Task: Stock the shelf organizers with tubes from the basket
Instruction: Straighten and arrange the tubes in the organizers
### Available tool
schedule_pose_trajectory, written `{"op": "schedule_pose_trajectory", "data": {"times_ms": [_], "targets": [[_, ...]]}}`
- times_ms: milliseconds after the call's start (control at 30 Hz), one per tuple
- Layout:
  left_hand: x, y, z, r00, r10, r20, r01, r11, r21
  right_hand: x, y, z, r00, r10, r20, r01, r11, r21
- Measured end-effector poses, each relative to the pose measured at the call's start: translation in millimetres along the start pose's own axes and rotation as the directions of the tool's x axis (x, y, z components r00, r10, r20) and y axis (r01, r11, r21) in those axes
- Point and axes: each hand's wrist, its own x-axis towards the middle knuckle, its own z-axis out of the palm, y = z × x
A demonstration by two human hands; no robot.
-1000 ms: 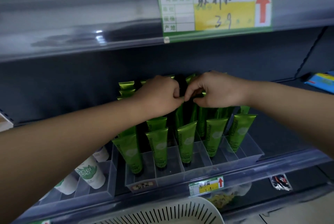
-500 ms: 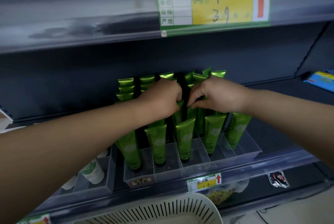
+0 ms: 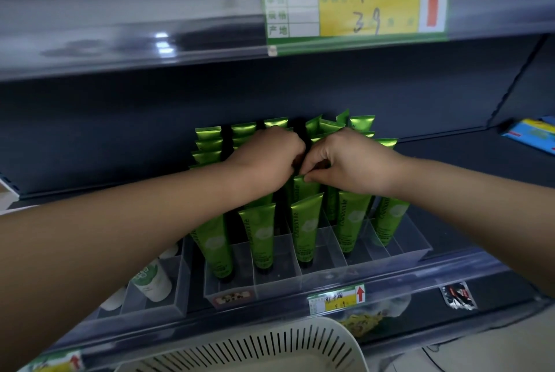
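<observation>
Several green tubes stand cap-down in rows inside a clear divided organizer on the middle shelf. Both hands meet over the middle rows. My right hand pinches the crimped top of a green tube in the third lane. My left hand is curled beside it among the tube tops; what its fingers hold is hidden. The white slotted basket shows at the bottom edge, below the shelf.
A second clear organizer at the left holds white tubes. The shelf above carries a green and yellow price label and overhangs the hands. A blue packet lies at the far right. A small price tag hangs on the shelf rail.
Both hands have dropped a little lower onto the tube tops and stay close together; the back rows of tubes now show above them.
</observation>
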Motion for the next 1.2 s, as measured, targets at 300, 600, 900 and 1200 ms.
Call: {"op": "schedule_pose_trajectory", "data": {"times_ms": [300, 600, 900, 1200], "targets": [[-0.8, -0.8, -0.8, 1.000, 0.004, 0.018, -0.004, 1.000, 0.018, 0.4, -6.3, 11.2, 1.000, 0.019, -0.019, -0.018, 0.999, 0.045], [-2.4, -6.9, 0.3, 1.000, 0.016, -0.001, -0.016, 1.000, -0.001, -1.2, -10.5, 13.2, 1.000, 0.021, -0.017, -0.020, 0.999, 0.050], [-5.3, -10.5, -4.3, 0.998, 0.037, -0.059, -0.041, 0.997, -0.072, -8.8, -10.1, 0.1, 0.994, 0.057, -0.095, -0.044, 0.991, 0.129], [-30.5, 9.0, -13.0, 0.991, 0.100, -0.094, -0.108, 0.990, -0.088, -42.6, 8.6, -18.2, 0.986, 0.115, -0.124, -0.099, 0.987, 0.129]]}}
